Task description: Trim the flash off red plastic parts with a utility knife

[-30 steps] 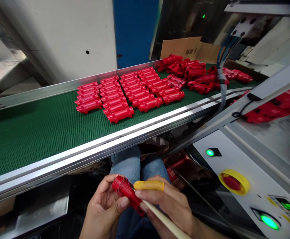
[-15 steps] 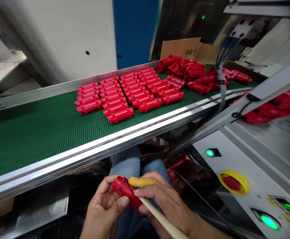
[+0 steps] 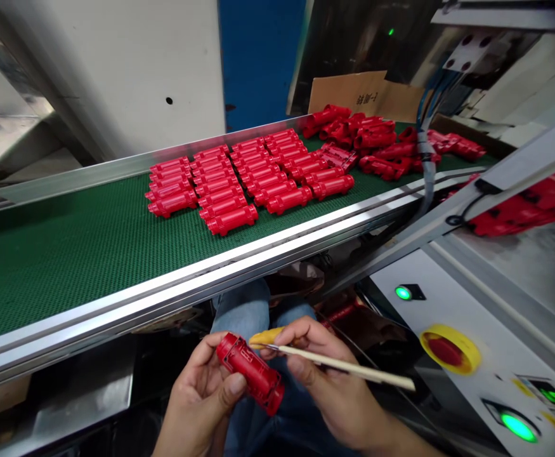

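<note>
My left hand [image 3: 205, 387] is closed around a red plastic cylindrical part [image 3: 253, 374] with slots and cutouts along its side, held tilted above my lap. In my right hand [image 3: 329, 374] is a thin pale stick-handled tool [image 3: 348, 364], pinched near its small metal tip. That tip points left, just beside the upper end of the red part; whether they touch I cannot tell. A yellow finger cover [image 3: 265, 337] sits on a right fingertip next to the tip. The far side of the red part is hidden by my left fingers.
Beyond my hands runs a green conveyor belt [image 3: 91, 235] with a metal rail [image 3: 172, 289]. Rows of similar red parts [image 3: 232, 219] lie on it, with a loose pile [image 3: 372, 136] further right. A control panel [image 3: 401, 330] with a yellow-ringed red button [image 3: 448, 350] stands at right.
My right hand has drawn back from the red part, uncovering its lower end. The tool has swung from steeply slanted to nearly level. My left hand holds the part almost where it was.
</note>
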Available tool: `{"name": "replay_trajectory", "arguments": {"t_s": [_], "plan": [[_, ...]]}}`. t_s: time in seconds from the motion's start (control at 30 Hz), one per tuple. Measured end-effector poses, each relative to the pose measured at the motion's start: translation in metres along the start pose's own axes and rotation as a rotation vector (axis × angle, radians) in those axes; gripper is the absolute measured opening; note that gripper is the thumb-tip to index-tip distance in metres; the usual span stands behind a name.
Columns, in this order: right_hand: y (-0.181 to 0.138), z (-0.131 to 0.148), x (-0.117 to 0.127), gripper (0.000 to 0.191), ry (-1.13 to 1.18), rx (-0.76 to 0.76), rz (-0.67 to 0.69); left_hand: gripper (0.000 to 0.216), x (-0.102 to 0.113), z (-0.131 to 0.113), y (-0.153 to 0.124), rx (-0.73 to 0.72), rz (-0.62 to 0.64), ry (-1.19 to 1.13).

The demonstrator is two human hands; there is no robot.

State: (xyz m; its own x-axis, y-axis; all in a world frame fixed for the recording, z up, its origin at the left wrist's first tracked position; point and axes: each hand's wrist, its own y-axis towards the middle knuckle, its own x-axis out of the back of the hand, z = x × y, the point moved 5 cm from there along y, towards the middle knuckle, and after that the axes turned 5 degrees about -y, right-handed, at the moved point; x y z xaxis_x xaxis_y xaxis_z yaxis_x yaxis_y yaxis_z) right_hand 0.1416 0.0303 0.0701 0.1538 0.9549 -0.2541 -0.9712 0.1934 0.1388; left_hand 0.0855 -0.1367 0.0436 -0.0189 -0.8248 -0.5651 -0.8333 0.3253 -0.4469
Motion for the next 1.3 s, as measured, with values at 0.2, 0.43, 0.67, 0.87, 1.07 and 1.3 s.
{"name": "replay_trajectory", "arguments": {"t_s": [0.2,0.43,0.67,0.87,1.07,1.3], "plan": [[0.013,0.013,0.013,0.020,-0.012,0.155,0.030,0.056,-0.006,0.004,-0.005,0.254,0.057,0.005],[0.002,0.021,0.002,0.021,-0.599,0.482,0.094,0.045,-0.015,-0.002,-0.013,0.204,0.088,-0.028],[0.002,0.039,0.001,0.020,-0.738,0.643,0.123,0.048,-0.008,-0.013,-0.010,-0.059,-0.040,0.090],[0.005,0.037,0.000,0.019,-0.778,0.669,0.131,0.048,-0.010,-0.013,-0.009,-0.068,-0.036,0.078],[0.003,0.037,0.000,0.018,-0.778,0.669,0.129,0.048,-0.008,-0.014,-0.009,-0.057,-0.024,0.068],[0.003,0.039,-0.001,0.017,-0.798,0.655,0.136,0.049,-0.007,-0.014,-0.008,-0.037,-0.013,0.105]]}}
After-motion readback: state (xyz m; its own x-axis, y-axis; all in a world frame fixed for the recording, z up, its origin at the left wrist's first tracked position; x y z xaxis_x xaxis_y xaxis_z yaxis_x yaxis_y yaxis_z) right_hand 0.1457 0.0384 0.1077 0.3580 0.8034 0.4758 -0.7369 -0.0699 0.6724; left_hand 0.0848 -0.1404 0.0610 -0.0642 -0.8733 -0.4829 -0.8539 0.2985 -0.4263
